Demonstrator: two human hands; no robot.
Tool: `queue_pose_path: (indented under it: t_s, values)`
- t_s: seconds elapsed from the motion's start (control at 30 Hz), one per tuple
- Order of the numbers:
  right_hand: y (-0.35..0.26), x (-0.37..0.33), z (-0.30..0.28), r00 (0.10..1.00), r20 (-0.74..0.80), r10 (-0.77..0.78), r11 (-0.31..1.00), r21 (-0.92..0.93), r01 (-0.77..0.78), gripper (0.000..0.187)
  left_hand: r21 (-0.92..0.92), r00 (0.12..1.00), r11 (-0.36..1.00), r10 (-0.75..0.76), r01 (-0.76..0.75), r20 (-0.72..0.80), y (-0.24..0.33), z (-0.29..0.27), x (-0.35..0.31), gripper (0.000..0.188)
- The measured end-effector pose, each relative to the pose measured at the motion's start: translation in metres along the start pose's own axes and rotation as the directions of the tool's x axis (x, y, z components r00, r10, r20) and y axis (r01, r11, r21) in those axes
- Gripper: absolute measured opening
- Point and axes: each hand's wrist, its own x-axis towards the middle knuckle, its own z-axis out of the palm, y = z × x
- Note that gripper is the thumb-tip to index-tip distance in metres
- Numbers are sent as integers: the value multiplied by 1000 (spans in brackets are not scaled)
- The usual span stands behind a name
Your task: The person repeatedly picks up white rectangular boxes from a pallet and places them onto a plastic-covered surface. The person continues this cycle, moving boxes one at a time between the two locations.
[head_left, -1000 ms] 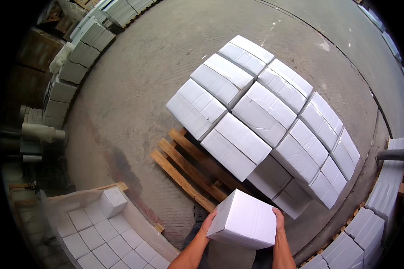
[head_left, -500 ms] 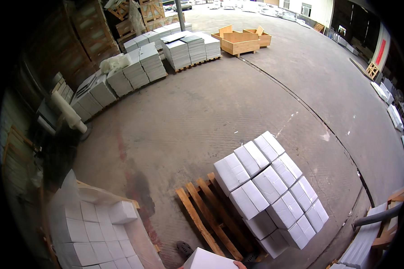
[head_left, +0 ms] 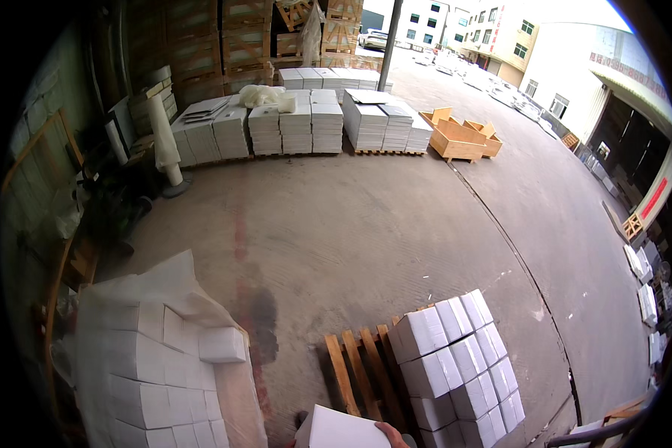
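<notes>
R hand clasps the R edge of a white box near a pallet, L hand out of view & its hold impossible to tell, as an uneven grip or 1 foot snagged on bare slats could dump it on the floor.

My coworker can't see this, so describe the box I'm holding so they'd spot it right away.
Find the wooden pallet partly loaded with white cartons, low in the view, right of centre. Just below its unloaded side, a white box is cut off by the bottom edge. Unlike the white cartons, it has your right hand at its right end.
</notes>
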Motion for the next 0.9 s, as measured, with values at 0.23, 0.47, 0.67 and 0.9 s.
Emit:
queue_pose_path:
  t_s: [0.23,0.47,0.67,0.9]
  values:
    - [15,102,75,991,-61,122,870,-473,-137,42,-204,964,943,265,-262,-13,24,-45,-47,45]
    - [20,165,146,947,9,322,830,-483,-278,40,-301,876,827,415,-475,-244,50,-66,-48,40]
    - [28,270,150,832,-29,555,705,-514,-488,40,-486,823,668,501,-564,-267,47,-70,-21,44]
    - [28,346,145,789,-156,594,624,-529,-575,35,-514,759,558,465,-651,-456,43,-83,34,42]
